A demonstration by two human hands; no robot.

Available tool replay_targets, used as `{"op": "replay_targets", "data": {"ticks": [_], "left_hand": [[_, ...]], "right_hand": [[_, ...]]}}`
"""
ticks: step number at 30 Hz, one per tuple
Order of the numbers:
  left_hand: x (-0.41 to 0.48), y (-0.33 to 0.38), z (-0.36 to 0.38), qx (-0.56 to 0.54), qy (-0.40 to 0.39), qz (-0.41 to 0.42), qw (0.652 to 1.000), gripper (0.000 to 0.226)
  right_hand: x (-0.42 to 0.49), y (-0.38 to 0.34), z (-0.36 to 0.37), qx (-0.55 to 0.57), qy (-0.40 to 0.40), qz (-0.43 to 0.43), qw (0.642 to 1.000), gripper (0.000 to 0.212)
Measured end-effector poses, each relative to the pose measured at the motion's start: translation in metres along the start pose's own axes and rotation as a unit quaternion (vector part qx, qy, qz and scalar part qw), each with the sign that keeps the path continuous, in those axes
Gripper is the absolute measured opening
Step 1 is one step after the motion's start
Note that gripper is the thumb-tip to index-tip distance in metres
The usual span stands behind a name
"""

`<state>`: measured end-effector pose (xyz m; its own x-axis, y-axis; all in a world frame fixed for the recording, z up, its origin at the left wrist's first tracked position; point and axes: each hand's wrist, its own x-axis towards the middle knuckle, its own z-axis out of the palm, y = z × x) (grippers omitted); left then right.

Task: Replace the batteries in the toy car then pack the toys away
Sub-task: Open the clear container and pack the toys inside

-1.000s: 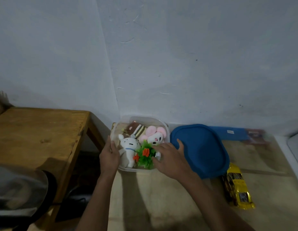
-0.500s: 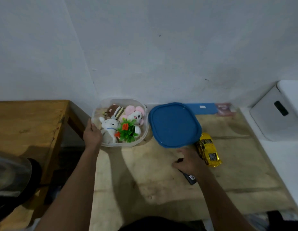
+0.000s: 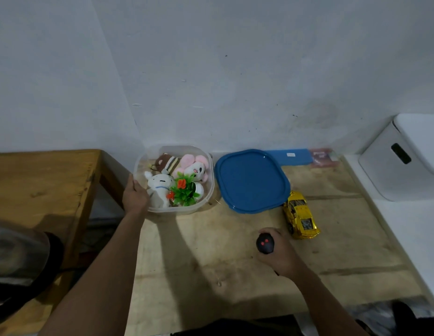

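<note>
Toy car (image 3: 300, 215), the yellow one, lies on the board (image 3: 211, 263) just beside my right hand (image 3: 280, 257), a little to its right and farther from me. Its long axis runs away from me, with the far end just beside a corner of the blue lid (image 3: 251, 180). My right hand is curled around a small black thing (image 3: 265, 243) with two red dots, maybe the remote, I cannot tell surely. My left hand (image 3: 134, 197) grips the left rim of the clear container (image 3: 179, 210), well apart from the car, so the right is nearer.
</note>
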<state>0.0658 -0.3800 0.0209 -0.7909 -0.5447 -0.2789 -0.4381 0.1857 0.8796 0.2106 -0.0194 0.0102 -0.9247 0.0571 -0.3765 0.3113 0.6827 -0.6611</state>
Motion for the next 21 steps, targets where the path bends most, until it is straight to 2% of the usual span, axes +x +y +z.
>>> {"op": "replay_targets", "data": {"ticks": [4,9,13,17,20,21], "left_hand": [[0.001,-0.002,-0.002,-0.004,-0.010,0.002,1.000,0.048],[-0.002,0.001,-0.002,-0.007,-0.006,0.005,1.000,0.048],[-0.003,0.002,-0.002,-0.008,-0.004,-0.001,1.000,0.048],[-0.012,0.012,-0.003,-0.015,0.007,0.013,1.000,0.046],[-0.026,0.040,-0.013,-0.095,0.056,0.074,0.991,0.047],[-0.029,0.053,-0.018,-0.123,0.052,0.089,0.987,0.048]], "right_hand": [[-0.007,0.001,-0.003,0.044,0.065,-0.020,0.997,0.061],[-0.004,-0.020,-0.004,0.103,0.137,0.040,0.984,0.054],[0.000,-0.034,-0.008,0.139,0.172,0.030,0.975,0.058],[0.019,-0.056,-0.018,0.096,0.131,-0.048,0.986,0.058],[0.043,-0.077,-0.032,0.028,0.095,-0.146,0.984,0.059],[0.053,-0.086,-0.036,0.010,0.075,-0.167,0.983,0.057]]}}
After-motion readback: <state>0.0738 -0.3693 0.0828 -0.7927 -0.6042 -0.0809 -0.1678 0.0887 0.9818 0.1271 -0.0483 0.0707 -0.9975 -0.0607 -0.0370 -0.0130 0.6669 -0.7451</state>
